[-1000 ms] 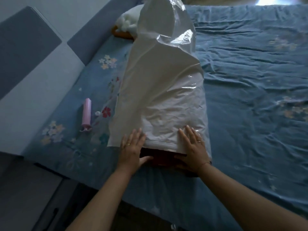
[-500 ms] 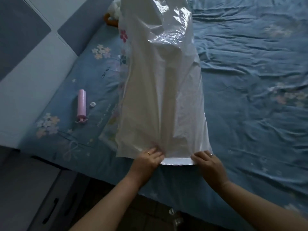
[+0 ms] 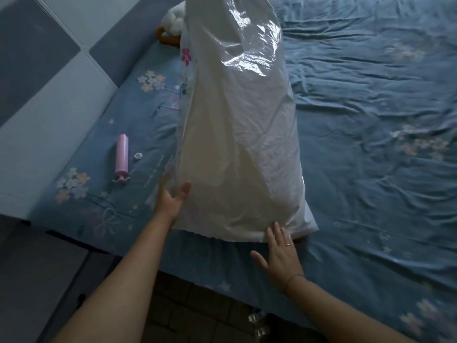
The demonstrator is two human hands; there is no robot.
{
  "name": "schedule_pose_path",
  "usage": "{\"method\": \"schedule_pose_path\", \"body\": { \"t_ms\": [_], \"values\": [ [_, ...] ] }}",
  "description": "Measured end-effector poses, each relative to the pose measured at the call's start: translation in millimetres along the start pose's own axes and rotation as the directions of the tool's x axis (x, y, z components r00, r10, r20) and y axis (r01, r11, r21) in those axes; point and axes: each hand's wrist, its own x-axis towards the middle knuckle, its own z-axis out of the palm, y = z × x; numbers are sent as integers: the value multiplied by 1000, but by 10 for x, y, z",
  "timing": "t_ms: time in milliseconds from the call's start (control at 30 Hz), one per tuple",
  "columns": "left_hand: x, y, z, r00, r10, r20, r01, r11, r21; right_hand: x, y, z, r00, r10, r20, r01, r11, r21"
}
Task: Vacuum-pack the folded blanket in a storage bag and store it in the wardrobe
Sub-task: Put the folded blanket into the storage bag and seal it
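**Tall bag, loose hands: it may tip or slide off the bed**

The storage bag stands on the bed close to its near edge, with the top part crumpled and leaning. I judge that the blanket is inside the bulging lower part, but the milky plastic does not show it clearly.

The left hand touches the bag's left side with spread fingers. The right hand lies flat at its near right corner. Both grips are released, so neither hand grasps the plastic.

The film looks smooth, so the bag may slip between the open palms and fall over the edge. If it tips to the left, it may land on the pink pump and the small white cap. I cannot tell if the mouth is sealed; an open mouth would let the blanket out.
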Motion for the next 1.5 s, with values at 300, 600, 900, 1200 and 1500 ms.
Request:
{"method": "schedule_pose_path", "body": {
  "t_ms": [300,600,900,1200,1500],
  "values": [
    [-462,150,786,948,16,318,-41,996,73,251,-226,-512,961,262,89,-254,709,658],
    [-1083,678,1796,867,56,496,-69,998,8,189,634,-889,945,229,232,-278,199,940],
    [-1421,1295,2971,773,187,607,-254,967,26,54,1359,-1748,854,518,-39,-280,522,806],
    [-1475,1249,3199,828,436,352,-518,836,182,360,1342,-1834,969,234,-79,-181,891,417],
    [-601,75,1374,863,-246,-441,253,966,-44,727,1233,-1402,961,277,-5,-252,883,395]
  ]
}}
